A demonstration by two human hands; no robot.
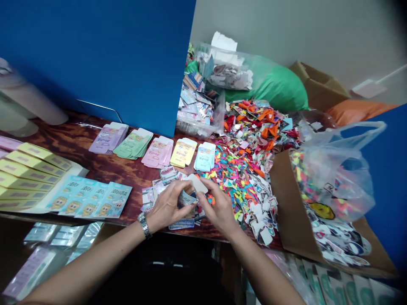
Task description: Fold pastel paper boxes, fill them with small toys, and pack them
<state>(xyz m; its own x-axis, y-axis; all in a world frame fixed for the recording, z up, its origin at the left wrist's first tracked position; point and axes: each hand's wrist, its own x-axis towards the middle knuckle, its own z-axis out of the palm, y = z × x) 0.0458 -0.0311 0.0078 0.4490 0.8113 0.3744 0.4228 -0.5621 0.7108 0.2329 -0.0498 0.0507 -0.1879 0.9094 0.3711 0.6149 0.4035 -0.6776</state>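
Observation:
My left hand point(167, 205), with a metal watch at the wrist, and my right hand point(218, 209) meet over the front of the wooden table point(95, 167). Together they pinch a small blue and white paper box point(192, 192) with its white flap up. Both hands have fingers closed on it. Under them lies a loose pile of printed cards and packets point(159, 186). Just right of my right hand spreads a heap of small colourful pieces point(237, 178).
Stacks of flat boxes stand in a row: purple point(108, 137), green point(133, 144), pink point(158, 152), yellow point(183, 152), blue point(205, 156). Blue cards point(90, 199) and yellow sheets point(28, 169) lie left. A plastic bag point(333, 173) on cardboard point(286, 199) sits right. A blue partition point(111, 55) stands behind.

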